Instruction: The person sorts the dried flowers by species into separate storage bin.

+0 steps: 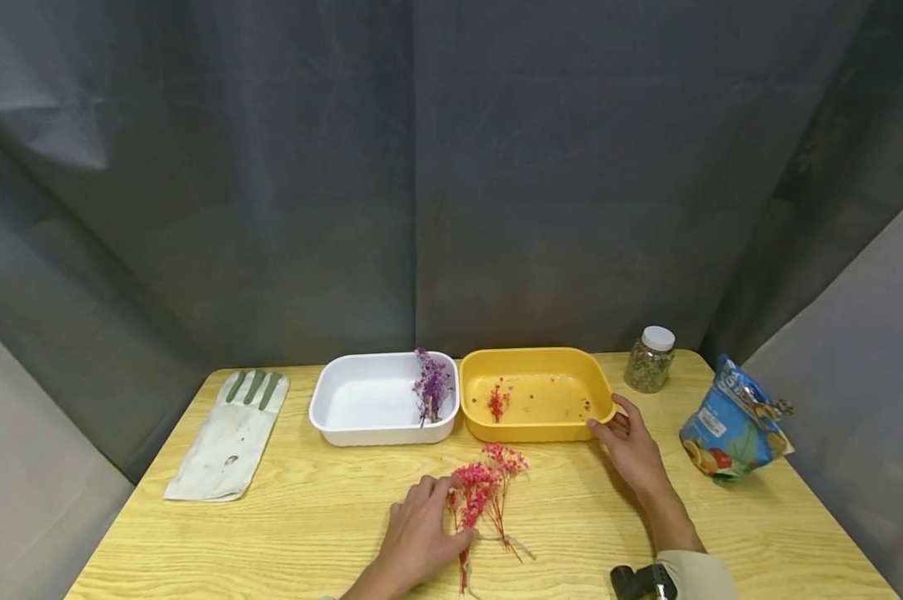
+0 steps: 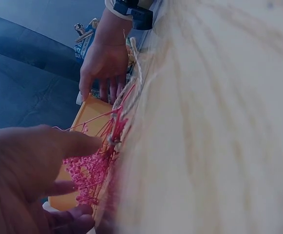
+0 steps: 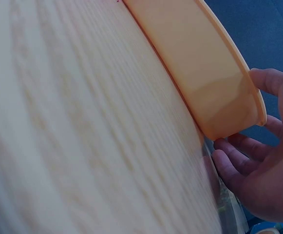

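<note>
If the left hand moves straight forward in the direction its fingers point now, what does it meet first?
Most likely the pink flower sprigs: the left hand lies on the table with its fingers already at them. Farther along that line stands the yellow tray, though depth is hard to judge.

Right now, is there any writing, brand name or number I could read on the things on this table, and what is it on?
None can be read.
Blue snack bag: white lettering near its top and a small white label, both too small and blurred to read.
Jar with the white lid: no label shows.
White tray, yellow tray, glove: no text visible.
</note>
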{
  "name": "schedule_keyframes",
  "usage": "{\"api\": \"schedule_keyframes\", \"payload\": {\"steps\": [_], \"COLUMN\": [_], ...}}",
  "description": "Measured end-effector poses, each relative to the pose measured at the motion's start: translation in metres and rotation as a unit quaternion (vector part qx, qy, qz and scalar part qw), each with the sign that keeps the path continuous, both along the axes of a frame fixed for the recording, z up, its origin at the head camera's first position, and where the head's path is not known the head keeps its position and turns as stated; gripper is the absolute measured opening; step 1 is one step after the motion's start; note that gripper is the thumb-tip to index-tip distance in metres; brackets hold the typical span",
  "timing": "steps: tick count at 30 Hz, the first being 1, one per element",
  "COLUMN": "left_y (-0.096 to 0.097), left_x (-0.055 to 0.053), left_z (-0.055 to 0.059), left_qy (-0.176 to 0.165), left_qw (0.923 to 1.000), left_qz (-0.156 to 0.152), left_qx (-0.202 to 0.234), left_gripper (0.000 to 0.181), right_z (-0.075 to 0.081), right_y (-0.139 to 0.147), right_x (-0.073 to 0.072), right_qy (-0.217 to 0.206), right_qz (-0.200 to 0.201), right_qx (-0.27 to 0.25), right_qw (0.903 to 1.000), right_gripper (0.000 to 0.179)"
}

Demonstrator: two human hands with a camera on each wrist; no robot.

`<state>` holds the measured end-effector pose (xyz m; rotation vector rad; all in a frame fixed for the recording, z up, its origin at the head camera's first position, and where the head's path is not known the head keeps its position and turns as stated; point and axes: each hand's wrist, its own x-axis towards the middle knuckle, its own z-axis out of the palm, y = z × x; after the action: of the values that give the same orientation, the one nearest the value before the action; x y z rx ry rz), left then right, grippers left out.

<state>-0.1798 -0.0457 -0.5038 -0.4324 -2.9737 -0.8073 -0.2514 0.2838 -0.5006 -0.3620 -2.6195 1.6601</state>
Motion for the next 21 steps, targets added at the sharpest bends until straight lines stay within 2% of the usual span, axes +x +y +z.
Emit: {"api": "schedule_keyframes", "payload": {"steps": [4, 12, 21], "left_y": [-0.0001, -0.0026, -0.0066], "left_x": [0.0008, -0.0008, -0.0044], "left_z": [-0.0017, -0.0017, 0.0016], "left_qy": [-0.002, -0.020, 0.013], "left_qw": [0.9996, 0.9977, 0.9986], "left_qz": [0.010, 0.020, 0.022], "left_qx": [-0.028, -0.061, -0.046], "left_gripper": [0.063, 0.034, 0.017], "right_z": [-0.0001, 0.0011, -0.0003], "right_y": [-0.0007, -0.0004, 0.0002], "right_x": [0.0004, 0.0006, -0.0008], "right_qy": [0.002, 0.000, 0.002], "right_qz": [-0.001, -0.007, -0.005], "right_qx": [0.000, -0.004, -0.003], "right_qw": [1.0000, 1.0000, 1.0000], "right_gripper": [0.086, 0.086, 0.086]}}
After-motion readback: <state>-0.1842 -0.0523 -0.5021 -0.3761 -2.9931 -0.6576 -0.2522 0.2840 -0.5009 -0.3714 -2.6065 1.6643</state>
